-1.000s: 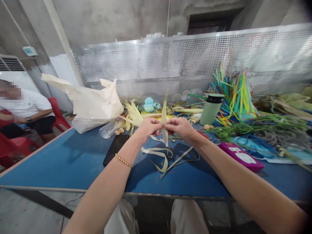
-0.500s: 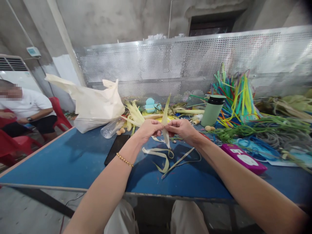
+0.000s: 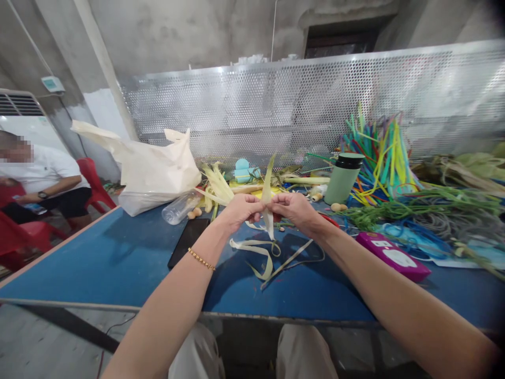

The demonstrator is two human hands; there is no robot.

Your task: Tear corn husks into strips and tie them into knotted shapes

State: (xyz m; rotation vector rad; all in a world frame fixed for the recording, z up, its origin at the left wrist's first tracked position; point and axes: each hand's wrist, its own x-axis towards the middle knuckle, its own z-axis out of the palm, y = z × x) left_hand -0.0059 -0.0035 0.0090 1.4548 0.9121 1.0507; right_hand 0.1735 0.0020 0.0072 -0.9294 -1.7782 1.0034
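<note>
A pale green corn husk leaf (image 3: 268, 176) stands upright between my hands, its pointed tip above and its whitish end hanging below. My left hand (image 3: 244, 209) pinches its middle from the left, thumb against fingers. From the other side my right hand (image 3: 292, 209) pinches it at the same height, close to the left fingertips. Under them, torn husk strips (image 3: 256, 247) lie curled on the blue table (image 3: 118, 258). The fingertips hide the middle of the leaf.
Left of me are a black phone (image 3: 188, 242), a clear plastic bottle (image 3: 179, 208) and a white plastic bag (image 3: 158, 171). To the right stand a green tumbler (image 3: 344, 180), a purple box (image 3: 392, 256) and colourful strips (image 3: 390, 158). A person (image 3: 51, 176) sits far left.
Both hands keep their pinch on the husk leaf in almost the same place. The seated person's forearm and hand have shifted slightly.
</note>
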